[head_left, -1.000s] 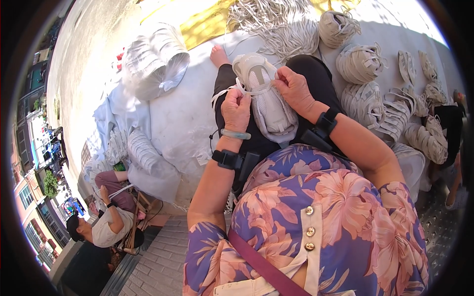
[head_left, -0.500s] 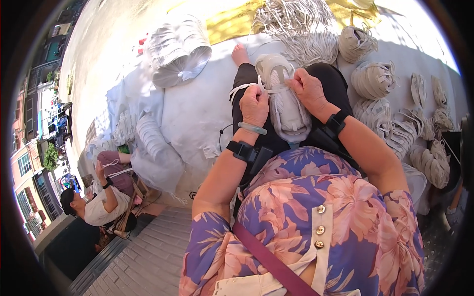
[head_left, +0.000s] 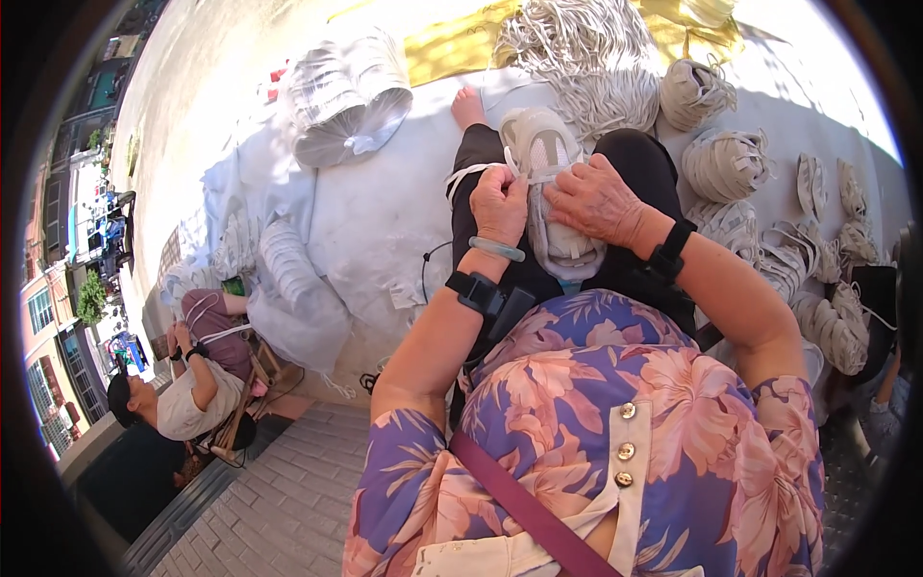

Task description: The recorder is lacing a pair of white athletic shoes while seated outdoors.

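Note:
A pale grey-white shoe upper (head_left: 541,139) lies across my lap, its toe pointing away from me. At its left edge my left hand (head_left: 500,206) is closed in a pinch on a white shoelace (head_left: 467,174), whose loose end trails out to the left. My right hand (head_left: 598,202) rests over the right side and middle of the shoe upper, palm down. Its fingers are bent together at the lacing, and what they grip is hidden beneath them.
A big bundle of white shoelaces (head_left: 577,58) lies ahead on yellow sacking (head_left: 452,46). Stacked shoe uppers (head_left: 726,162) stand to the right. At the left are a clear bag of uppers (head_left: 351,96) and a seated person (head_left: 197,394).
My right hand has moved from the shoe's right edge in and back toward me, now covering its middle. The left hand stays nearly in place. The seated person's hands have come down together.

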A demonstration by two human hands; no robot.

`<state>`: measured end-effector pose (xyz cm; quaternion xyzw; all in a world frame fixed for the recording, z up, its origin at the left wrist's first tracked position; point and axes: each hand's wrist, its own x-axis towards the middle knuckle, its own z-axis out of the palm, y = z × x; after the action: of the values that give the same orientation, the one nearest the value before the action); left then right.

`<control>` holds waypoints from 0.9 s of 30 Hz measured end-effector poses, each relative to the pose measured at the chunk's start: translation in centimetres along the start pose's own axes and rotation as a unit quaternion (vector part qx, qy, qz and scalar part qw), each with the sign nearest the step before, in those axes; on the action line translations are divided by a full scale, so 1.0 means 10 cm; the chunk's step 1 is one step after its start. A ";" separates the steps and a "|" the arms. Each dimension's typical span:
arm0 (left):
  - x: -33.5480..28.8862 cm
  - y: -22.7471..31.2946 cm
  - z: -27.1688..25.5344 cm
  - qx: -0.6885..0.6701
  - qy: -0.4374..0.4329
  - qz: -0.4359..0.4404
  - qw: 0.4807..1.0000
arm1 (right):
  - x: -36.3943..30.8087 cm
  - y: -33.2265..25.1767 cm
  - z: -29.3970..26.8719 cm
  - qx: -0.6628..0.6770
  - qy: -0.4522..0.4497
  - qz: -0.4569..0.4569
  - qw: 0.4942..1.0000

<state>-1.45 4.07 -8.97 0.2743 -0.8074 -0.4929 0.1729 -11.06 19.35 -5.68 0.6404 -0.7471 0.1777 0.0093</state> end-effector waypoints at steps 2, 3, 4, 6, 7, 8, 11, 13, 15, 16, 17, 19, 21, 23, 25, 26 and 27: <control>0.00 -0.02 0.00 -0.015 0.001 -0.001 1.000 | 0.01 -0.01 -0.03 -0.027 -0.013 -0.007 1.000; 0.00 -0.01 0.00 -0.021 0.004 -0.007 1.000 | 0.02 -0.02 -0.04 -0.026 -0.014 -0.007 1.000; 0.00 -0.01 0.00 -0.027 0.007 -0.012 1.000 | 0.02 -0.03 -0.06 -0.045 -0.001 -0.009 0.999; 0.01 0.01 0.01 -0.037 0.006 -0.016 0.999 | 0.02 -0.02 -0.08 -0.063 0.013 -0.011 0.998; 0.02 0.01 0.02 -0.046 0.005 -0.020 0.999 | 0.02 -0.02 -0.08 -0.051 0.014 -0.001 0.999; 0.03 0.02 0.03 -0.045 0.004 -0.020 0.999 | 0.02 -0.01 -0.09 -0.039 0.015 0.009 0.999; 0.04 0.03 0.06 -0.007 0.011 -0.004 1.000 | 0.02 0.01 -0.08 -0.010 -0.009 0.034 0.999; 0.05 0.03 0.07 0.019 0.015 0.021 0.999 | 0.01 0.02 -0.06 0.021 -0.027 0.063 0.997; 0.05 0.04 0.08 0.033 0.010 0.026 0.999 | 0.00 0.04 -0.04 0.052 -0.045 0.092 0.993; 0.06 0.04 0.08 0.047 0.006 0.032 0.998 | -0.01 0.05 -0.02 0.075 -0.036 0.121 0.989; 0.07 0.05 0.08 0.047 0.004 0.032 0.998 | -0.01 0.06 0.00 0.099 -0.028 0.150 0.983; 0.13 0.05 0.07 0.107 -0.023 0.088 0.990 | 0.03 0.08 -0.01 0.143 -0.049 0.184 0.971; 0.20 0.07 0.11 0.178 -0.030 0.166 0.969 | 0.05 0.12 0.02 0.187 -0.070 0.216 0.956; 0.18 0.12 0.17 0.248 -0.045 0.230 0.940 | 0.04 0.16 0.10 0.235 -0.037 0.231 0.943; 0.15 0.13 0.17 0.242 -0.045 0.198 0.949 | 0.05 0.17 0.13 0.244 -0.034 0.239 0.939; 0.14 0.13 0.16 0.234 -0.045 0.164 0.957 | 0.06 0.18 0.15 0.251 -0.034 0.248 0.935; 0.11 0.16 0.12 0.236 -0.047 0.167 0.956 | 0.05 0.19 0.15 0.252 -0.031 0.249 0.934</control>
<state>-3.43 4.86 -8.10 0.1451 -0.9422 -0.2650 0.1450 -12.69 18.66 -7.42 0.4199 -0.8134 0.3372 -0.2200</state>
